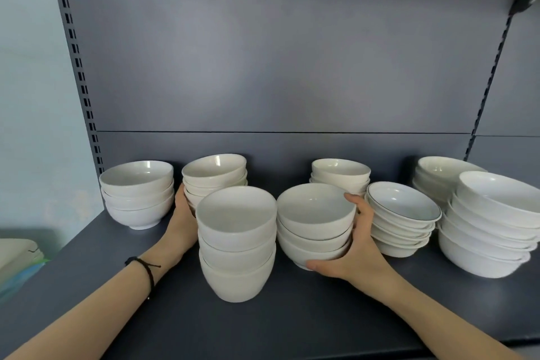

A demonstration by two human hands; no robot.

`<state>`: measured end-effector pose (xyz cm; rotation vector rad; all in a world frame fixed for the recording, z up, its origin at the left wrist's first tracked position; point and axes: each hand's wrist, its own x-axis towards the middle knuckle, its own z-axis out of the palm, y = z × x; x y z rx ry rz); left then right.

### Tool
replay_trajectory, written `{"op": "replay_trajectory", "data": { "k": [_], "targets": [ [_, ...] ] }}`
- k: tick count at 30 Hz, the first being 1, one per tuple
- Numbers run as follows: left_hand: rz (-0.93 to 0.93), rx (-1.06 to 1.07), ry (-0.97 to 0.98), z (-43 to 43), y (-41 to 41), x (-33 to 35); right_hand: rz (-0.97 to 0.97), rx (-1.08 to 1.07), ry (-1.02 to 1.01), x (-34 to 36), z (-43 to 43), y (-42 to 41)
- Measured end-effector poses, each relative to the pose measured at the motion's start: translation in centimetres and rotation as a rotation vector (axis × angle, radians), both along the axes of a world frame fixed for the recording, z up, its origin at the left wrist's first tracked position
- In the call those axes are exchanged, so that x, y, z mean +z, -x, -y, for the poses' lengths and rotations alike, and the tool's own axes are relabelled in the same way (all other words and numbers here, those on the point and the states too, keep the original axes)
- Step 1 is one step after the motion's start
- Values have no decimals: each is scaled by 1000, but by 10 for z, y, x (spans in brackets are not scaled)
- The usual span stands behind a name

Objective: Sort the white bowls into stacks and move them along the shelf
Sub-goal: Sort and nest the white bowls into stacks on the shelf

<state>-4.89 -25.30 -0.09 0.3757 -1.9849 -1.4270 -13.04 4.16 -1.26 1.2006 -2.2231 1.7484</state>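
Several stacks of white bowls stand on the dark grey shelf [146, 316]. My right hand [350, 248] grips the front middle stack [314, 219], thumb under its base and fingers up its right side to the rim. My left hand [182, 215] reaches behind the tall front stack [236, 240] and touches the left side of the leaning rear stack [214, 175]; its fingertips are hidden. A stack of three bowls [137, 193] stands at the far left. Another stack [340, 174] stands behind the one I grip.
Shallow bowls with a dark rim line [403, 213] sit just right of my right hand. Large wide bowls [491, 225] and another stack [438, 175] fill the right end. The shelf's back panel [277, 67] rises behind. The slotted upright [79, 73] marks the left end.
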Motion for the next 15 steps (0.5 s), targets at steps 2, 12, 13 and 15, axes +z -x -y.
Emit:
{"op": "replay_trajectory", "data": {
  "k": [2, 12, 13, 15],
  "targets": [
    [13, 0, 10, -1, -2, 0, -8, -15, 27, -2, 2, 1],
    [121, -7, 54, 2, -10, 2, -9, -25, 67, -7, 2, 3],
    [155, 0, 38, 4, -13, 3, -9, -30, 68, -7, 2, 3],
    [238, -25, 29, 6, -22, 9, -4, -34, 67, -7, 1, 4]
  ]
}}
